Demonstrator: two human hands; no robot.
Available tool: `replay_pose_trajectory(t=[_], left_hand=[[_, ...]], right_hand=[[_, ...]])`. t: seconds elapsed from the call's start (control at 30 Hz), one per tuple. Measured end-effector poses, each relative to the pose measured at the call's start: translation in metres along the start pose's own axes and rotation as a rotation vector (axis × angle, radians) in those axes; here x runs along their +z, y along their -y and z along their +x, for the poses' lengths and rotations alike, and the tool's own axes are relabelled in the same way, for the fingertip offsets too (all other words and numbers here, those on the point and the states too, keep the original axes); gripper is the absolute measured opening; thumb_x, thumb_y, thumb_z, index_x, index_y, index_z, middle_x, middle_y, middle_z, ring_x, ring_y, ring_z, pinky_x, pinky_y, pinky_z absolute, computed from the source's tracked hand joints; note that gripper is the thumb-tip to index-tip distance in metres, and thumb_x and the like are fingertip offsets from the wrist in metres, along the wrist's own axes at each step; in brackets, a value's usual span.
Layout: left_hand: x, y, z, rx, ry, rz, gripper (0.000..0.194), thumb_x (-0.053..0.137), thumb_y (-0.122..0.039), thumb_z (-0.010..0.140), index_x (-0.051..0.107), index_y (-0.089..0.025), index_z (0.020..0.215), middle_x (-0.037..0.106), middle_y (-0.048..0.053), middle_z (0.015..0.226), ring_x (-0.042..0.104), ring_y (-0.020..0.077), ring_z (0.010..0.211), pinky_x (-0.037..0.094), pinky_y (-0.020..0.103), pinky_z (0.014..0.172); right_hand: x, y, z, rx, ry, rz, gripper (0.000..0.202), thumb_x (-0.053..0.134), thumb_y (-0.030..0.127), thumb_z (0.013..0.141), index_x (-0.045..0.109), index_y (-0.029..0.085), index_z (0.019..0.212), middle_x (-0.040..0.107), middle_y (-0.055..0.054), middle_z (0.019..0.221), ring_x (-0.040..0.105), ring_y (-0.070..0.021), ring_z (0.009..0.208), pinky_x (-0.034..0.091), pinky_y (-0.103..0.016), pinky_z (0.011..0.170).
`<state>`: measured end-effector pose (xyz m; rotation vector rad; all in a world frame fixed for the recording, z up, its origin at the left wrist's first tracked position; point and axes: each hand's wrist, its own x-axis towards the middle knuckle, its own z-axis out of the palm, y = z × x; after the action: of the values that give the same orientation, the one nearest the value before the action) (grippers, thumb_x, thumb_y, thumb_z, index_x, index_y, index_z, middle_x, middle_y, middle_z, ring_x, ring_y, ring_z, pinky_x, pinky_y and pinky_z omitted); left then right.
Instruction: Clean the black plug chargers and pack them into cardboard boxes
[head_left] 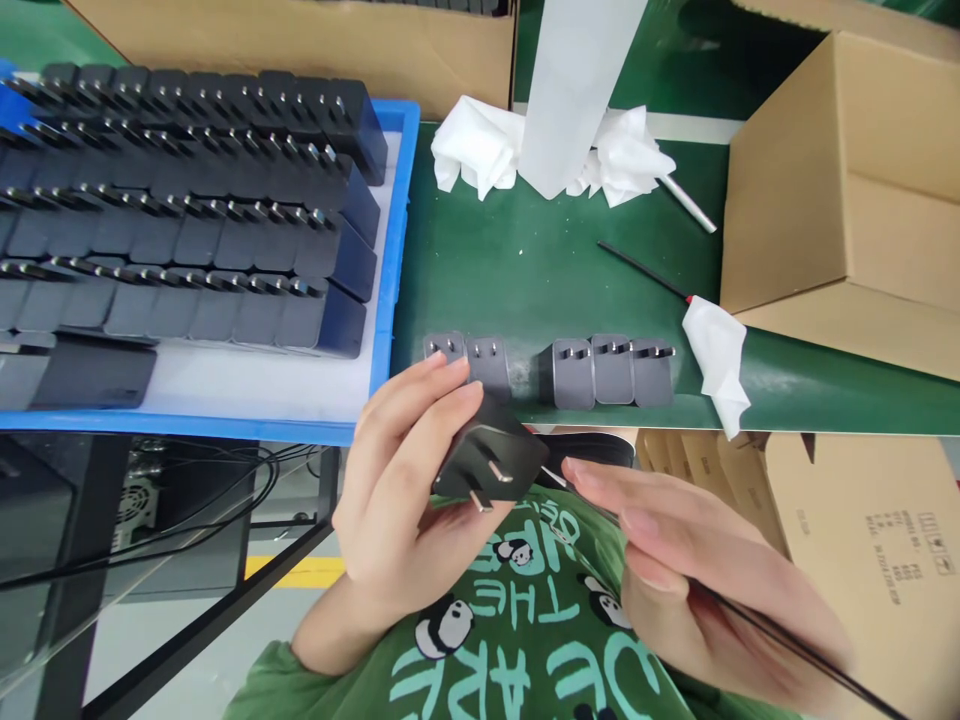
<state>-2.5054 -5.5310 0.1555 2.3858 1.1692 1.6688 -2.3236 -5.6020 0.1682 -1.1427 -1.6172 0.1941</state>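
Holding a black adapter (491, 455) in your left hand (409, 490), just off the near edge of the green tabletop (525, 270); grip closed round its body, two metal prongs angled toward 6 o'clock. Your right hand (712, 570), at 4 o'clock from the adapter, has a narrow pinch on a thin dark tool (780, 632). Pale tip at the adapter's 3 o'clock side; contact, can't tell. Tool's other end runs off toward 5 o'clock.

Rest, clockwise from the held adapter. 12 o'clock: paired adapters (489, 362), side by side on the tabletop, partly behind your left fingers. Farther at 12: crumpled white cloth (476, 145). Between 12 and 1: long white strip (577, 90). 1 o'clock: second white cloth (630, 155), pale rod (688, 205) sticking out. 2 o'clock: three adapters in a row (613, 372), prongs up; beyond them, open cardboard box (787, 180). Between 2 and 3: dark rod (641, 268), white wrap (716, 365) on its near end. 4 o'clock, below the tabletop: printed carton (862, 540). 9 o'clock, also below: black cables (262, 480). 10 o'clock: blue tray (394, 250), packed rows of adapters (255, 240), prongs up, plus one dark unit (94, 375) on its near side. 11 o'clock, far side: another cardboard box (322, 45).
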Motion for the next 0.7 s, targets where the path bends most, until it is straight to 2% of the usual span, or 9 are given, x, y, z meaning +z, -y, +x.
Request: replay_pose_trajectory(t=[0.1,0.33,0.47,0.6,0.7], left_hand=[[0.0003,-0.0002,-0.0004,-0.029,0.014,0.02,0.068,0.075,-0.009,0.08,0.056,-0.028,0.143,0.068,0.004,0.129,0.065,0.0311,0.121,0.058,0.056,0.106],[0.0001,0.0018,-0.0006,-0.003,-0.003,0.029,0.064,0.076,-0.009,0.081,0.058,-0.024,0.141,0.07,0.008,0.125,0.066,0.0307,0.119,0.06,0.055,0.103],[0.0,0.0026,-0.0013,0.019,-0.011,-0.006,0.068,0.078,-0.007,0.075,0.059,-0.019,0.139,0.07,0.009,0.125,0.066,0.0298,0.121,0.059,0.049,0.106],[0.0004,0.0054,-0.0026,0.007,-0.005,-0.028,0.073,0.077,-0.004,0.074,0.058,-0.02,0.142,0.068,0.008,0.13,0.063,0.0277,0.124,0.055,0.046,0.111],[0.0009,0.0083,-0.0034,0.043,-0.006,-0.066,0.079,0.083,-0.004,0.069,0.057,-0.017,0.143,0.065,0.007,0.134,0.061,0.0266,0.126,0.053,0.045,0.112]], right_hand=[[0.0015,0.0023,0.0019,-0.01,-0.007,0.056,0.022,0.06,0.015,0.096,0.07,0.02,0.114,0.078,-0.006,0.11,0.077,-0.0228,0.099,0.067,-0.031,0.084],[0.0026,0.0044,-0.0007,0.034,-0.006,0.052,0.022,0.061,0.014,0.096,0.068,0.021,0.116,0.077,-0.006,0.112,0.076,-0.0216,0.102,0.066,-0.031,0.087],[0.0013,0.0023,-0.0014,0.018,0.034,0.05,0.024,0.059,0.015,0.097,0.067,0.021,0.119,0.076,-0.006,0.114,0.076,-0.0215,0.104,0.066,-0.032,0.089],[0.0024,0.0004,-0.0002,-0.001,0.01,0.046,0.025,0.059,0.014,0.096,0.068,0.02,0.119,0.077,-0.007,0.113,0.076,-0.0213,0.103,0.065,-0.03,0.09],[0.0024,0.0003,0.0007,-0.02,0.039,0.052,0.028,0.06,0.011,0.095,0.067,0.02,0.121,0.076,-0.007,0.115,0.075,-0.021,0.105,0.065,-0.03,0.091]])
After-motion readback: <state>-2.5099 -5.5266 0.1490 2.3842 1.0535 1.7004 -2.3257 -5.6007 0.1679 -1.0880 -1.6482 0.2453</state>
